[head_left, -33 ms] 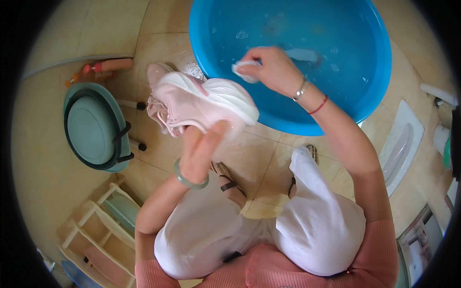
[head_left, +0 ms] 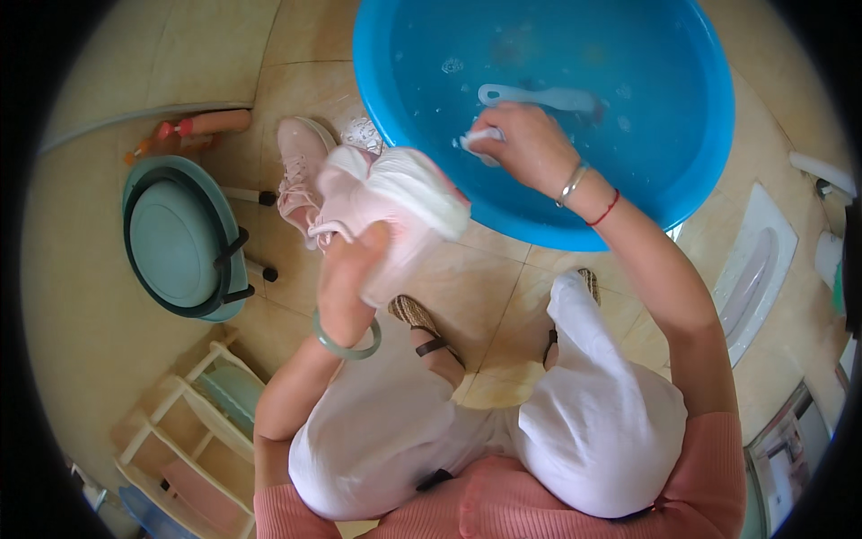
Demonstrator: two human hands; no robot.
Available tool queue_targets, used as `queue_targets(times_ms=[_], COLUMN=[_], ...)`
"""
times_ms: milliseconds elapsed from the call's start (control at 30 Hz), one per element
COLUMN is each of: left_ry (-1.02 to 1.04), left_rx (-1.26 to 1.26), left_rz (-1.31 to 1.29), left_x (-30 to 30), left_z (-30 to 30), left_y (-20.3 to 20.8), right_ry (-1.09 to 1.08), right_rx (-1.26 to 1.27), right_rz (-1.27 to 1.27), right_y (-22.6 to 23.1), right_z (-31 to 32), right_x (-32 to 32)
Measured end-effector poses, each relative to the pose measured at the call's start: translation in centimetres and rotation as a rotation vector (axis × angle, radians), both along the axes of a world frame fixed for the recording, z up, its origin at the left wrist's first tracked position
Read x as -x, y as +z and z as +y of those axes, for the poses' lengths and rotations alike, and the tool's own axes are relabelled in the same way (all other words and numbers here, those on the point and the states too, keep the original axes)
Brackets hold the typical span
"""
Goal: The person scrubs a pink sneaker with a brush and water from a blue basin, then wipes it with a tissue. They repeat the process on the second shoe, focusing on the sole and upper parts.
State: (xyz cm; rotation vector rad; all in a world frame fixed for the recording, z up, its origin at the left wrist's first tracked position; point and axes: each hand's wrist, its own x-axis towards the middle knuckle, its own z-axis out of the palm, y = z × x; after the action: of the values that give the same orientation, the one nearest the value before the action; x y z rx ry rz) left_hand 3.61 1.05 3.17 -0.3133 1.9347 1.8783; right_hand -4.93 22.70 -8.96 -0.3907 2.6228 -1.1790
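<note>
My left hand (head_left: 350, 278) is closed around a pale pink sneaker (head_left: 404, 242), its thick white sole (head_left: 413, 189) turned up beside the basin's near-left rim. A matching pink sneaker (head_left: 302, 157) stands on the tiles just beyond, partly covered by the held one. Over the blue basin (head_left: 539, 235), my right hand (head_left: 530, 148) pinches a small crumpled white wad (head_left: 483, 144); whether it is cloth or sponge I cannot tell. A pale handle (head_left: 539, 96), apparently a brush's, lies in the basin's water past my right hand; its far end is blurred.
To the left, a folding stool (head_left: 175, 238) in grey-green leans near orange bottles (head_left: 211, 123). A cream shelf rack (head_left: 184, 422) stands at lower left. A white squat toilet (head_left: 754, 269) is set in the floor at right. My sandalled feet (head_left: 413, 314) are below the basin.
My left hand has shifted slightly left, tilting the sneaker and uncovering more of the other one. My right hand has moved right and nearer with the white wad, exposing the pale handle's end.
</note>
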Motion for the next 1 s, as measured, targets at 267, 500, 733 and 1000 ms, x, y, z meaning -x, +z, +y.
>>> queue_targets(times_ms=[267,500,733,1000], left_ry=[0.18,0.225,0.361,0.386], left_rx=[-0.603,-0.841,-0.234,-0.504], left_rz=[-0.306,-0.289,-0.232,-0.405], left_x=[0.1,0.9,1.7,4.1], left_z=[-2.7,-1.8,2.8,3.9], left_y=[-1.5,-2.2,-0.5,0.1], right_ry=[-0.162,-0.182,-0.308,-0.375], right_rx=[0.679,0.985,0.901,0.679], right_rz=[-0.266,-0.342,-0.29,-0.102], right_y=[0.0,6.5,5.9,3.6], right_z=[1.1,-0.8,-0.7,1.6], right_x=[-1.1,-0.3,-2.2,-4.9])
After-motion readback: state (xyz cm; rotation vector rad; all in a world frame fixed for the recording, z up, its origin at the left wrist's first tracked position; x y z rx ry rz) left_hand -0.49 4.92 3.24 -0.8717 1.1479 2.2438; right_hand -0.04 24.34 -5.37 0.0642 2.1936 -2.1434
